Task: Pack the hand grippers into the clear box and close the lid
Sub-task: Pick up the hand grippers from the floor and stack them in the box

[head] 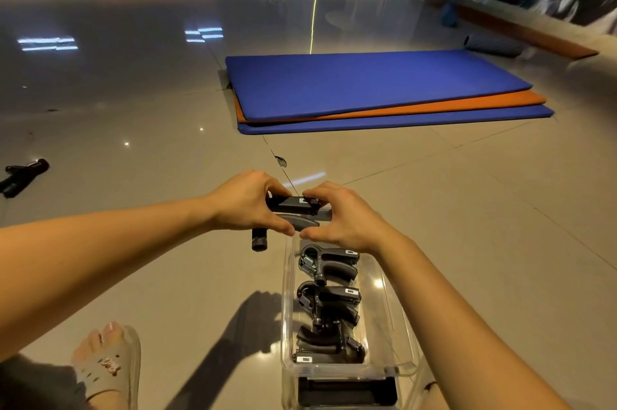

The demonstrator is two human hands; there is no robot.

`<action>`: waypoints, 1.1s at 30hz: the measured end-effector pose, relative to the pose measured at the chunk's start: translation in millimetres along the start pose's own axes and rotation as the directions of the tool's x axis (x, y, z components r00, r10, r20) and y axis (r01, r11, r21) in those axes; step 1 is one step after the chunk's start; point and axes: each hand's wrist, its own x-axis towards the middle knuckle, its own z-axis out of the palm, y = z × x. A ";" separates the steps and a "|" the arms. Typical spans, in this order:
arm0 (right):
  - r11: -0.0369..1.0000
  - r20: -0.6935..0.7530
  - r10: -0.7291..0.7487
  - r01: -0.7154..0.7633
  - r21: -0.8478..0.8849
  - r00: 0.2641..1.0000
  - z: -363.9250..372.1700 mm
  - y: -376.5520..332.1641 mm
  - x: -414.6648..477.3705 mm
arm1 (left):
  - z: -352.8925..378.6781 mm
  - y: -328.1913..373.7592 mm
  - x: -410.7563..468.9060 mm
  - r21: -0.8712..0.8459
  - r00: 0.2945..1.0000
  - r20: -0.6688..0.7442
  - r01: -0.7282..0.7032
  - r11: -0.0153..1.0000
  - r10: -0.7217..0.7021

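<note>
A clear plastic box [390,306] sits on the tiled floor in front of me, open on top. Three black hand grippers lie inside it in a row: a far one [329,263], a middle one [330,301] and a near one [329,344]. Above the box's far end, my left hand [248,201] and my right hand [340,216] both hold another black hand gripper [293,206], one hand at each end. A short black cylindrical piece [259,239] shows below my left hand. The lid cannot be picked out.
A black hand gripper [23,176] lies on the floor far left. Stacked blue and orange mats [384,89] lie ahead. My sandalled foot [107,363] rests at lower left. A dark object [347,391] shows beneath the box's near end.
</note>
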 end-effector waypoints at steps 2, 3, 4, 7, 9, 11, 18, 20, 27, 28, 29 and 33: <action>0.999 -0.040 -0.019 0.018 -0.033 0.999 3.1 -3.3 -2.1 | -2.8 1.7 -3.9 0.016 1.000 -0.018 0.000 1.000 0.000; 0.998 -0.057 -0.034 0.031 -0.049 0.998 4.3 -5.0 -3.1 | -3.3 2.4 -5.6 0.017 1.000 -0.025 -0.008 1.000 0.008; 0.997 -0.072 -0.049 0.045 -0.059 0.996 5.0 -7.0 -4.0 | -3.8 2.9 -6.9 0.010 0.999 -0.029 -0.017 1.000 0.017; 0.997 -0.119 -0.069 0.063 -0.053 0.990 -0.1 -7.8 -6.5 | -8.0 3.0 -6.5 -0.127 0.999 0.021 0.026 0.992 -0.024; 0.997 -0.157 -0.057 0.049 -0.051 0.986 -7.1 -3.4 -8.1 | -17.4 -2.8 -6.0 -0.310 0.984 0.068 0.175 0.935 -0.162; 0.999 -0.192 -0.019 0.010 -0.047 0.981 -13.5 4.1 -11.7 | -27.2 -15.1 -6.8 -0.509 0.925 0.109 0.366 0.779 -0.364; 0.999 -0.230 0.053 -0.054 0.004 0.972 -15.1 31.2 -24.5 | -11.4 -16.6 0.5 -0.761 0.825 0.248 0.490 0.425 -0.507; 0.997 -0.202 0.076 -0.080 -0.009 0.976 -12.8 37.9 -26.7 | -2.0 -12.8 7.4 -0.786 0.816 0.215 0.471 0.401 -0.537; 0.972 -0.079 0.087 -0.102 -0.214 0.993 17.4 56.0 -32.8 | 52.7 3.2 23.3 -0.786 0.838 0.220 0.455 0.419 -0.499; 0.967 -0.063 0.105 -0.116 -0.225 0.993 22.1 61.2 -34.3 | 64.3 2.4 23.6 -0.784 0.841 0.225 0.456 0.421 -0.492; 0.965 -0.042 0.128 -0.135 -0.224 0.991 26.8 67.0 -36.4 | 76.7 0.6 22.0 -0.774 0.849 0.218 0.450 0.446 -0.481; 0.952 0.033 0.248 -0.238 -0.193 0.968 55.9 91.7 -49.7 | 115.2 -25.9 10.9 -0.197 0.969 -0.005 0.241 0.950 -0.247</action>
